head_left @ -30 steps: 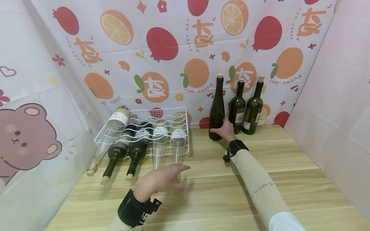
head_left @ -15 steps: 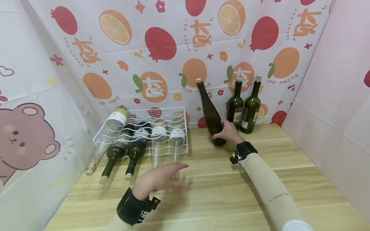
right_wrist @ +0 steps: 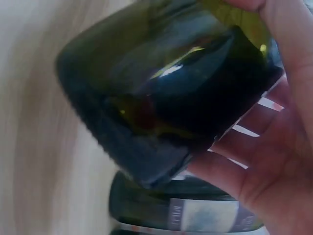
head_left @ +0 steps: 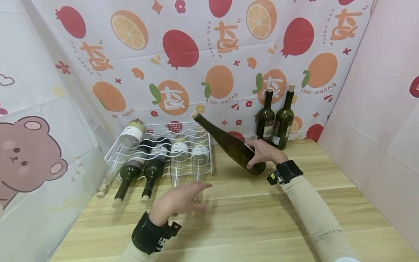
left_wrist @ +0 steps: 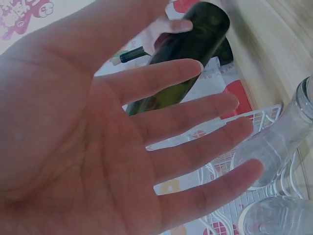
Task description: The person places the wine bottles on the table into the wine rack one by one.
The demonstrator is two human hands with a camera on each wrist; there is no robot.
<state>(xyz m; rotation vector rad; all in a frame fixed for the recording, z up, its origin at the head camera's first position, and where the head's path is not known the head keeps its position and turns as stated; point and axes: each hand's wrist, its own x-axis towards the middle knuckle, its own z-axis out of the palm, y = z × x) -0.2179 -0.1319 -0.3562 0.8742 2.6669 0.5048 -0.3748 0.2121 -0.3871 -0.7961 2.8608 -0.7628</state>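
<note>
My right hand [head_left: 265,152] grips a dark green wine bottle [head_left: 229,143] near its base. The bottle tilts steeply, its corked neck pointing up and to the left, toward the rack. In the right wrist view the bottle's lower body [right_wrist: 161,83] fills the frame, with the thumb and fingers around it. My left hand [head_left: 180,202] hovers in front of the white wire rack [head_left: 211,153], holding nothing. Its fingers [left_wrist: 195,147] are spread and fairly straight in the left wrist view. Behind it, two clear bottles [head_left: 179,163] lie in the rack.
Two more green bottles [head_left: 266,120] stand upright and corked at the back right by the fruit-print curtain [head_left: 183,22]. Two dark bottles [head_left: 157,165] and a clear corked one [head_left: 126,145] lie in the rack's left part, necks toward the front. Curtains close in both sides.
The right hand has tipped the green bottle from upright to a steep slant, cork going left and down, and drawn its base slightly right and nearer. The left hand has hardly moved.
</note>
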